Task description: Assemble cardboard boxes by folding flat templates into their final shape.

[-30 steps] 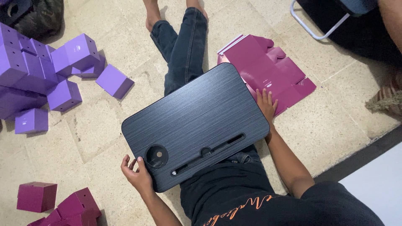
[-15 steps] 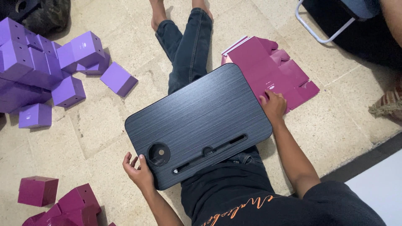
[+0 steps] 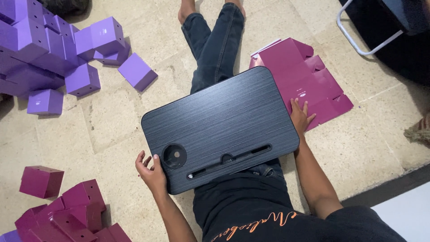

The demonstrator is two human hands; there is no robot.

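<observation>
While purple boxes lie piled on the floor at the far left, the left hand curls loosely around the dark lap tray's near corner; the right hand rests, fingers spread, on flat magenta cardboard beside its other edge.

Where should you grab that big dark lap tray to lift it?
Probably by its two short ends, one hand from each side. The lap tray is wide, flat and rounded, resting across the legs. The left hand already cups one end and the right hand touches the other.
</observation>
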